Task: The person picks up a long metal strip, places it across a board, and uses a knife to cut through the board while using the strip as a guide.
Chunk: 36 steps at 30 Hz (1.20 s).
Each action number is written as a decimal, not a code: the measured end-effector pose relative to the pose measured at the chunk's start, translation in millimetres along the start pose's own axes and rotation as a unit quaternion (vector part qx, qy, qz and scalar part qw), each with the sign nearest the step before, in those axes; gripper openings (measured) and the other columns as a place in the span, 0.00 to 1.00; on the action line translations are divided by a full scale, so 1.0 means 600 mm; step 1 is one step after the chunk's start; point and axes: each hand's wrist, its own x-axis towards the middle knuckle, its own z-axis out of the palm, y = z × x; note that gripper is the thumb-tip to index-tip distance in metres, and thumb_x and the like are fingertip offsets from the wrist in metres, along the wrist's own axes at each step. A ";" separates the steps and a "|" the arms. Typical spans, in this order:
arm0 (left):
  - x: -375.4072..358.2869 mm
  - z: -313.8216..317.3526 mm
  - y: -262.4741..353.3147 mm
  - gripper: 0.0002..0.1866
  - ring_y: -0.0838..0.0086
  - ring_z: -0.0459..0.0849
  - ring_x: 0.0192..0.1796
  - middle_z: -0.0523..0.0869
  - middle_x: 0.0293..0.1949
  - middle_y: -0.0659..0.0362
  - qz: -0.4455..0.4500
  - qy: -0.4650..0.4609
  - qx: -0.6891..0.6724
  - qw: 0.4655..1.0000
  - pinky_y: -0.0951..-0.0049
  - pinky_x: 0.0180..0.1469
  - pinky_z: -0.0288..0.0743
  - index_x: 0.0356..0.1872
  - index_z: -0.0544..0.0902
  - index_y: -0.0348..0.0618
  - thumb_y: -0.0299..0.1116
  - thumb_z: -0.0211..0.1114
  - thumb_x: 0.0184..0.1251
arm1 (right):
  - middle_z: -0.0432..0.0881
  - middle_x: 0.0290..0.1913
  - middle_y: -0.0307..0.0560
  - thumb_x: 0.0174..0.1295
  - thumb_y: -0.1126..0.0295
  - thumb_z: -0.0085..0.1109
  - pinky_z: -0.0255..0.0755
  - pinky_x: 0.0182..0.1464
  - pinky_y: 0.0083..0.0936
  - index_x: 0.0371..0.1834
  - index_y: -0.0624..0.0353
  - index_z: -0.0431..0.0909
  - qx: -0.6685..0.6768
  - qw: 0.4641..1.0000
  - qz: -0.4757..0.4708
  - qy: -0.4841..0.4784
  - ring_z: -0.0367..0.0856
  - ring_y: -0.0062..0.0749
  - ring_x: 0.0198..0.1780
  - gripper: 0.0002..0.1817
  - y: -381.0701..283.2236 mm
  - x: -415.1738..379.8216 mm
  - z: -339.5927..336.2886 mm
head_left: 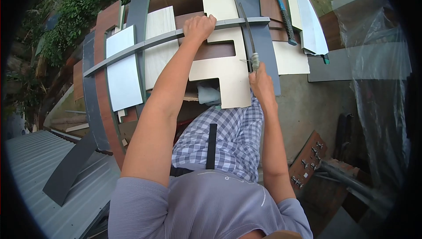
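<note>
My left hand is wrapped round a long grey metal bar, pressing it across the stacked panels. The bar slants from the lower left up to its right end. My right hand grips the pale handle of a hacksaw, seen nearly edge-on. Its long thin part crosses the bar near that right end and points away from me. Beneath both lies a cream panel with rectangular cutouts, beside a dark grey-blue panel.
A hammer with a blue and black handle lies on the boards at right. White strips sit beside it. Clear plastic sheeting hangs farther right. A brown board with metal fittings is low right; corrugated metal is at left.
</note>
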 end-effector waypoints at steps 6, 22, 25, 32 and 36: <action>0.002 -0.001 0.000 0.29 0.51 0.84 0.35 0.84 0.30 0.42 0.006 -0.001 0.028 1.000 0.58 0.44 0.75 0.24 0.85 0.35 0.45 0.38 0.65 | 0.77 0.35 0.73 0.57 0.67 0.44 0.67 0.44 0.52 0.46 0.67 0.63 -0.001 1.000 -0.022 0.015 0.75 0.68 0.41 0.17 -0.015 0.077 0.004; 0.002 0.000 -0.002 0.28 0.51 0.84 0.34 0.84 0.28 0.42 0.013 0.008 0.021 1.000 0.58 0.43 0.75 0.23 0.85 0.36 0.43 0.39 0.64 | 0.78 0.34 0.72 0.58 0.67 0.45 0.67 0.44 0.53 0.45 0.66 0.63 -0.007 1.000 0.005 -0.002 0.76 0.68 0.40 0.16 -0.007 0.020 -0.002; 0.000 0.002 0.000 0.28 0.51 0.84 0.35 0.84 0.28 0.42 0.010 0.004 0.020 1.000 0.58 0.44 0.75 0.23 0.85 0.36 0.43 0.39 0.64 | 0.76 0.35 0.75 0.58 0.66 0.43 0.66 0.43 0.52 0.47 0.67 0.63 0.006 1.000 -0.026 0.015 0.75 0.69 0.40 0.18 -0.023 0.083 0.005; 0.000 0.002 -0.003 0.28 0.47 0.83 0.34 0.82 0.27 0.40 0.018 0.018 0.001 1.000 0.55 0.44 0.74 0.21 0.83 0.34 0.44 0.40 0.64 | 0.76 0.34 0.75 0.57 0.66 0.43 0.66 0.42 0.52 0.46 0.67 0.63 -0.001 0.997 -0.058 0.045 0.74 0.70 0.39 0.18 -0.036 0.105 0.013; -0.001 0.001 -0.002 0.28 0.47 0.83 0.34 0.82 0.27 0.40 0.021 0.016 -0.005 1.000 0.55 0.44 0.74 0.21 0.83 0.34 0.44 0.40 0.64 | 0.77 0.34 0.73 0.57 0.68 0.45 0.66 0.43 0.54 0.46 0.66 0.62 -0.012 1.000 -0.011 0.003 0.75 0.69 0.40 0.16 -0.006 0.012 0.001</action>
